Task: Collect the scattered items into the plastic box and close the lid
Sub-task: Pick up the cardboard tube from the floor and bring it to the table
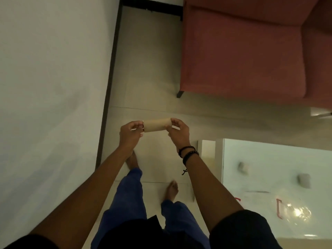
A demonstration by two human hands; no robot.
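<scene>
A beige cardboard tube is held level in front of me, over the tiled floor. My left hand pinches its left end and my right hand pinches its right end. At the lower right lies a white table with two small grey items on it. A clear plastic box with red latches sits near the table's front right, blurred and glary; I cannot tell whether its lid is on.
A white wall with a dark skirting runs along the left. A red sofa stands at the upper right. Pale floor tiles stretch between them, where my bare feet stand.
</scene>
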